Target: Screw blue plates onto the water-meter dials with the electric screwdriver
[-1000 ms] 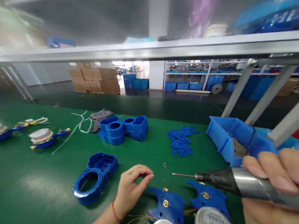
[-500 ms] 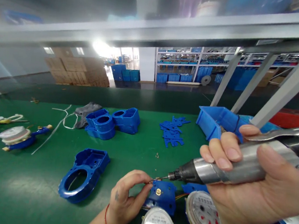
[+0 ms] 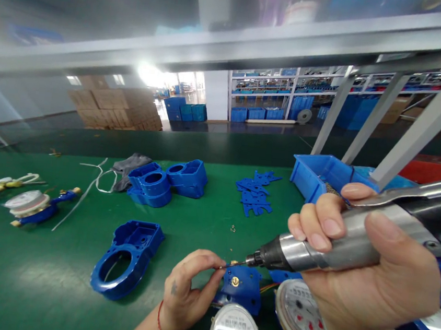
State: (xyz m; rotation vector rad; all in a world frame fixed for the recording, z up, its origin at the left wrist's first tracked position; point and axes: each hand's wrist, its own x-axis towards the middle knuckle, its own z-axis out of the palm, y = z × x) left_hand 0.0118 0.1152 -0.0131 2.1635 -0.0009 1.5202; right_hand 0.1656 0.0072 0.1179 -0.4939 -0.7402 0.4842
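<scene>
Barely shifted since before, my right hand (image 3: 366, 275) stays clamped on the electric screwdriver (image 3: 338, 248), its bit meeting the screw pinched in my left hand (image 3: 187, 287) above the blue plate (image 3: 242, 288).

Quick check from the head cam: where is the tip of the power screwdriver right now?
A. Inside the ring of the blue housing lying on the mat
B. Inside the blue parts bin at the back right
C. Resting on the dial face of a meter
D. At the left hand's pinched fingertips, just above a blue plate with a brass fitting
D: the right hand holds the power screwdriver with its bit meeting the left hand at its pinched fingertips, just above the blue plate.
</scene>
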